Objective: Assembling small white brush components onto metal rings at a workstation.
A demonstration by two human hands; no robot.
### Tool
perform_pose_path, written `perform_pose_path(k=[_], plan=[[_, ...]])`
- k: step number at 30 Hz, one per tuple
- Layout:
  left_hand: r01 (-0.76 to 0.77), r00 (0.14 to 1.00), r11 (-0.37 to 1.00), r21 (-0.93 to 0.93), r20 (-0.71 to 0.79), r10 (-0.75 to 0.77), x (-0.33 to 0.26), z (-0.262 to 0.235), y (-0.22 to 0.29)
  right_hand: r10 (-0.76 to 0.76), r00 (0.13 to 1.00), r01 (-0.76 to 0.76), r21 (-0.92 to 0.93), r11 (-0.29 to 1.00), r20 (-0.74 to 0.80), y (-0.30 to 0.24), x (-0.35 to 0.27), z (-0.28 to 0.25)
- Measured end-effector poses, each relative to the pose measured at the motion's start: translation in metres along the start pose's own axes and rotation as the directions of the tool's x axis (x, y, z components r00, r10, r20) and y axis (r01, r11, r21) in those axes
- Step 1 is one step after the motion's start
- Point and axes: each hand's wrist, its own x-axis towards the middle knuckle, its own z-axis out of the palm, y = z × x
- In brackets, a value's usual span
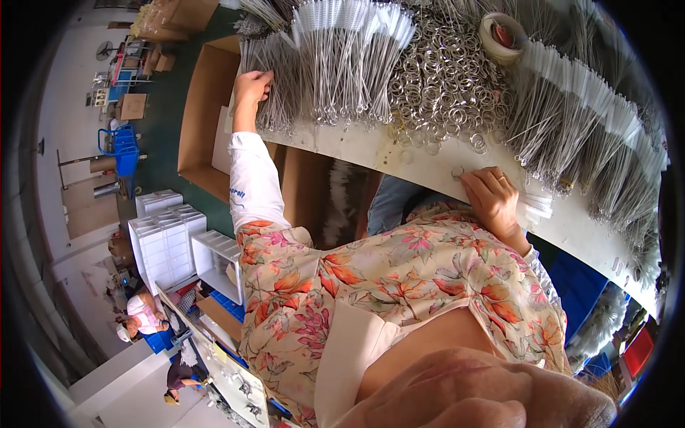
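At the far left of the table, my left hand (251, 90) is closed, its curled fingertips against the edge of a bundle of wire-stemmed brushes (282, 89). Whatever it grips is hidden by the fingers. My right hand (494, 200) rests at the table's near edge, with a small metal split ring (457, 172) pinched at its fingertips. Beyond it spreads a large heap of split rings (449, 85). Twisted wire brushes (346, 71) with white bristles lie left of the heap, looped ends toward me. More brushes (571, 107) lie to its right.
A roll of tape (501, 37) sits on the rings. Short white pieces (536, 207) lie right of my right hand. Below the table's left end stands an open cardboard box (203, 118). White crates (168, 242) are stacked on the floor, and two other people work farther off.
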Motion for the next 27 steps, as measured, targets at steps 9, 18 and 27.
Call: perform_pose_path(k=[9,18,27], plan=[[-0.371,0.891,0.770,-0.519,-0.431,0.139,-0.020,-0.028,0.024,-0.044,0.999,0.043,0.059,0.997,0.018,-0.006,0.011,-0.002],[-0.632,0.771,0.735,0.246,0.105,0.628,-0.096,0.062,0.125,0.123,0.988,-0.118,0.069,0.991,-0.088,0.011,0.017,-0.038],[-0.682,0.724,0.693,0.235,0.082,0.685,-0.097,0.071,0.109,0.388,0.823,-0.455,-0.073,0.887,-0.415,0.087,0.022,-0.113]])
